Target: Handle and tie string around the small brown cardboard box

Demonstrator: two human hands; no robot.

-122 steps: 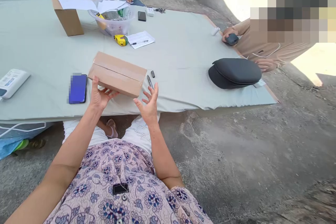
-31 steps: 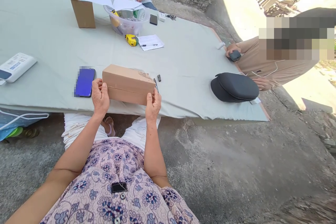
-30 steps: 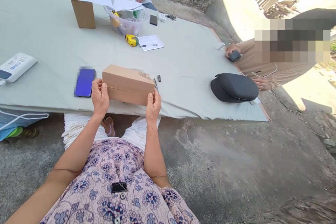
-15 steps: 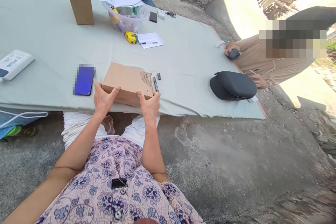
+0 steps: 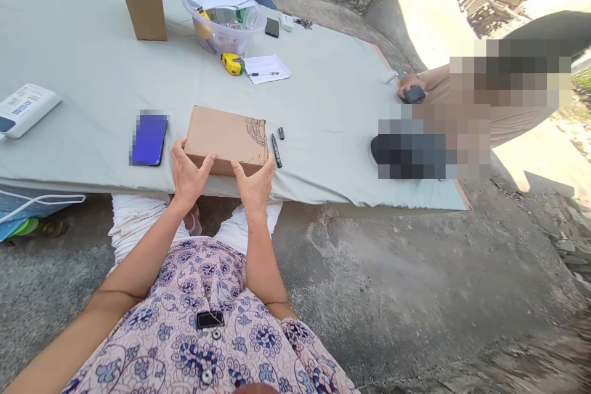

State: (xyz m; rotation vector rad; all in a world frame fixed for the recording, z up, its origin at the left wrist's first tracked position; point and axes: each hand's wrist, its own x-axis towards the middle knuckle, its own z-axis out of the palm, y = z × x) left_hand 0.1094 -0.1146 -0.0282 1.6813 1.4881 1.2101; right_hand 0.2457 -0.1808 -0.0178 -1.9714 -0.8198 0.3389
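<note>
A brown cardboard box (image 5: 224, 135) rests on the cloth-covered table in front of me, with curved black scribbles on its right end. My left hand (image 5: 188, 169) grips the box's near left corner, thumb against the front side. At the near right corner, my right hand (image 5: 255, 181) holds the box in the same way. Just right of the box lie an uncapped black marker (image 5: 276, 151) and its cap (image 5: 281, 133). To the left is a phone with a blue screen (image 5: 148, 139), partly blurred out.
Farther back stand a plastic basin (image 5: 226, 34), an upright cardboard box (image 5: 146, 12), a yellow tape measure (image 5: 232, 64) and paper with a pen (image 5: 268, 69). A white device (image 5: 28, 111) lies left. One person sits across; another at right holds a dark object (image 5: 414, 95) near a dark case (image 5: 406, 157).
The box has shifted slightly away from me and shows less of its front side. My right hand has slid a little left along it; both hands still hold it.
</note>
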